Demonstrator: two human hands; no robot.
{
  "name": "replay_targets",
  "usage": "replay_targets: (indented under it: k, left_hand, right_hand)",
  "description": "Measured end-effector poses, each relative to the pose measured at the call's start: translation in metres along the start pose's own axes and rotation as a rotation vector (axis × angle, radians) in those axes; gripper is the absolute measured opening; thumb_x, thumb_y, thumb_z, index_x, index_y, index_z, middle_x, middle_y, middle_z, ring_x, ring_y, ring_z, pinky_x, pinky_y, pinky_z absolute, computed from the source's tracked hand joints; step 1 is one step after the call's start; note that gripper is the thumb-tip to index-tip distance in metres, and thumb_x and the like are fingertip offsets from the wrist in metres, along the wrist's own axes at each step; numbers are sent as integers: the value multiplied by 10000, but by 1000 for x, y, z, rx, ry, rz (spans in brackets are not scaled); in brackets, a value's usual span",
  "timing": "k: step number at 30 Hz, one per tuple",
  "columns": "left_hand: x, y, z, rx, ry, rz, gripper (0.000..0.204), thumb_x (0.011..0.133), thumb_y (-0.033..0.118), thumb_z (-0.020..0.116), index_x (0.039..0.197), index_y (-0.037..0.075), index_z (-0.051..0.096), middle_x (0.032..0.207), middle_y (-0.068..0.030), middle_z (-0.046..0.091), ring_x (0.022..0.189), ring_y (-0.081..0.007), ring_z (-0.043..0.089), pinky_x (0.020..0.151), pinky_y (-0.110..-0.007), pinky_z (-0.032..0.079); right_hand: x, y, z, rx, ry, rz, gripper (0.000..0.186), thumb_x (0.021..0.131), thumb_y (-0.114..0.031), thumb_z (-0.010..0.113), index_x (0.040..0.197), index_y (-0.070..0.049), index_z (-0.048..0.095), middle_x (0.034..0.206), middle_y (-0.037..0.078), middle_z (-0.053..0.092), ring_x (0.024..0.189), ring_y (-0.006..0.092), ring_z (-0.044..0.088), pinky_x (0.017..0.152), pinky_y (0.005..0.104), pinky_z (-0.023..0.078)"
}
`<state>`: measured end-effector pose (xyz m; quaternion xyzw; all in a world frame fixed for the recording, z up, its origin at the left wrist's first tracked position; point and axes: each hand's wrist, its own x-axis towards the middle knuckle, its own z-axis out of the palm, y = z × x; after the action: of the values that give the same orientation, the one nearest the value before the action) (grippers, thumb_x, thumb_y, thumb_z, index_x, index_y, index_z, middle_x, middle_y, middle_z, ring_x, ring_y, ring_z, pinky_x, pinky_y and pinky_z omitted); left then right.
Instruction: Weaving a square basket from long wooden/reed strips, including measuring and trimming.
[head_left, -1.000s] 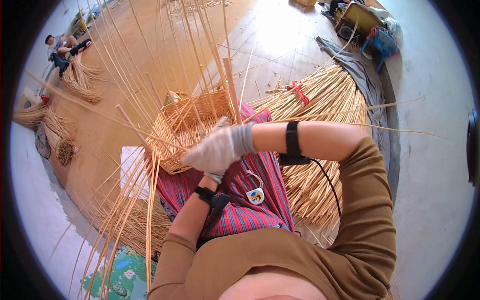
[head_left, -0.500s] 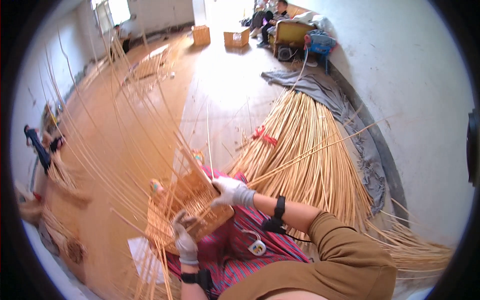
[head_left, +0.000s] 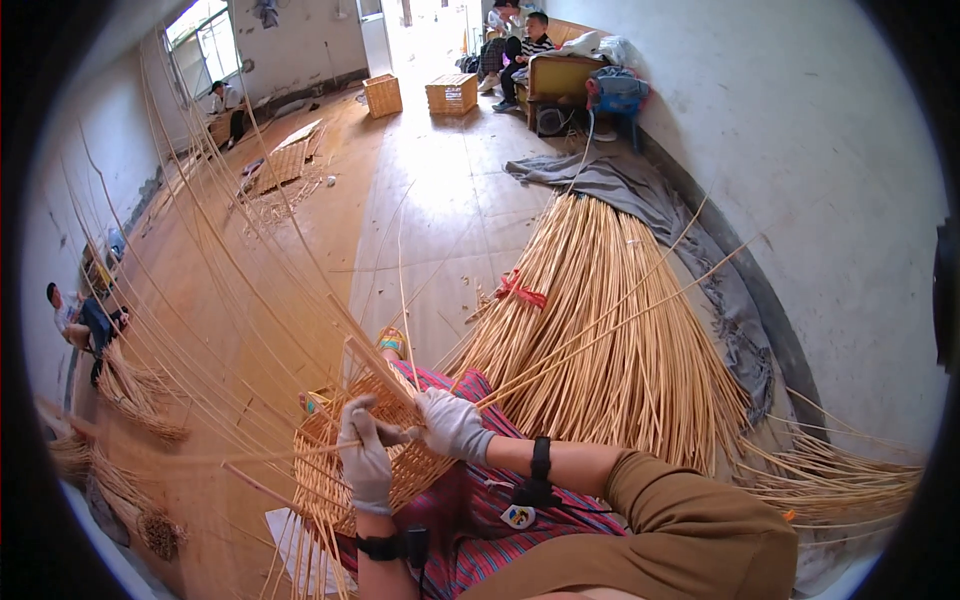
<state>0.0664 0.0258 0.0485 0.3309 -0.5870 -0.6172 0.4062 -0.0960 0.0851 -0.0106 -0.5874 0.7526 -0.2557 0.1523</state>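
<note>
A half-woven wicker basket (head_left: 418, 468) rests on my lap, with long loose rods fanning up and left from it. My left hand (head_left: 366, 462), in a pale glove, is closed round a thin wicker rod (head_left: 262, 458) that is blurred along its length. My right hand (head_left: 455, 424), gloved too, grips the basket's right upper edge beside a flat wooden upright (head_left: 365, 345); its fingertips are partly hidden. A slim rod rises close to that hand. Both hands are near each other over the basket. A small white tag-like thing (head_left: 518, 516) lies on my striped cloth (head_left: 470, 540).
A large bundle of peeled rods (head_left: 610, 330), tied with red cord, lies to the right beside a grey cloth (head_left: 610, 190). More rods spread at lower right. Smaller bundles (head_left: 135, 395) stand left. Several people sit farther off. Two finished-looking baskets (head_left: 452, 94) stand near the doorway.
My left hand has risen from the basket's near side and turned, now with a rod in its fingers. My right hand has shifted slightly lower. The view has tilted a little.
</note>
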Motion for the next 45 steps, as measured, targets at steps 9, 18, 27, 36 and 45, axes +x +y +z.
replay_targets:
  k: [9, 18, 27, 36, 45]
  left_hand:
    - [44, -29, 30, -103, 160, 157, 429, 1111, 221, 528, 1490, 52, 418, 1091, -32, 614, 951, -109, 605, 873, -283, 573]
    - [57, -42, 48, -422, -23, 2, 406, 1081, 209, 595, 1442, 30, 543, 1208, -36, 664, 1044, -105, 620, 899, -262, 523]
    - [63, -82, 42, -5, -177, -71, 477, 1039, 262, 671, 1432, 5, 588, 1371, -100, 652, 1249, -148, 577, 1083, -321, 451]
    - [-122, -93, -57, 11, -137, -266, 336, 1036, 151, 645, 1343, 18, 615, 1198, -114, 712, 1124, -197, 674, 997, -350, 550]
    - [-211, -84, -170, 238, 858, -294, 279, 981, 252, 741, 1110, 6, 717, 880, -89, 750, 697, -176, 686, 598, -312, 559]
  right_hand:
    - [-6, -5, 6, 11, 108, 14, 399, 916, -379, 705, 1100, -41, 599, 1058, 186, 657, 1022, 377, 667, 860, 484, 541]
    - [0, -5, 21, 25, 169, 55, 347, 926, -338, 665, 1087, -36, 607, 1007, 202, 670, 959, 372, 687, 813, 500, 550]
    - [12, 14, 52, -13, 211, 86, 288, 860, -296, 731, 1056, -91, 684, 961, 168, 690, 912, 390, 683, 791, 519, 539]
    - [9, 19, 52, 33, 262, 1, 266, 903, -218, 724, 1132, -97, 666, 948, 149, 675, 921, 374, 664, 809, 475, 532]
    - [-8, 0, 34, 164, 445, -219, 418, 938, -255, 757, 1286, -59, 632, 1042, 168, 705, 921, 344, 699, 856, 411, 555]
